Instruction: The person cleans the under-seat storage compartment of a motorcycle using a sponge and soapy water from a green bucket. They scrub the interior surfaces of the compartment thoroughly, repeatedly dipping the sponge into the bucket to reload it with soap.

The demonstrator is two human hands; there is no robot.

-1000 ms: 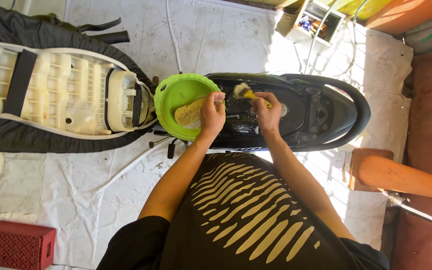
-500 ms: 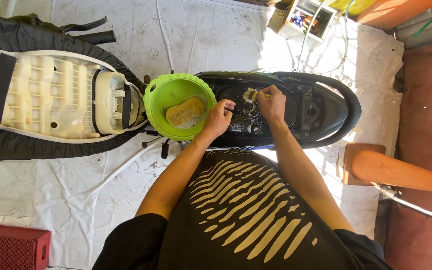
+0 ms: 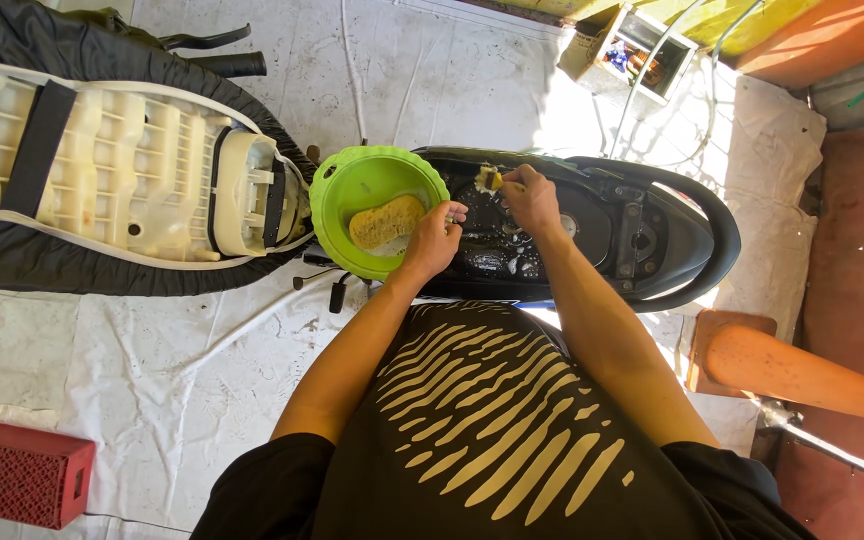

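Observation:
My right hand [image 3: 530, 200] grips a small soapy brush [image 3: 490, 178] and presses it on the wet inside of a black scooter body part [image 3: 652, 230] lying on the white cloth. My left hand [image 3: 434, 240] rests on the rim of a green plastic bowl [image 3: 342, 190], fingers curled at its right edge. A yellow sponge [image 3: 386, 222] lies inside the bowl in some water. Foam specks dot the black part near my hands.
An upturned scooter seat [image 3: 122, 180] with a cream underside lies at left. A red crate [image 3: 14, 472] sits bottom left, an orange cone [image 3: 802, 370] at right, a small box of items [image 3: 632, 50] at the top. White cloth [image 3: 152, 370] covers the floor.
My left hand has let go of the sponge in the bowl and moved to the bowl's right rim. The right hand keeps scrubbing the black part with the brush.

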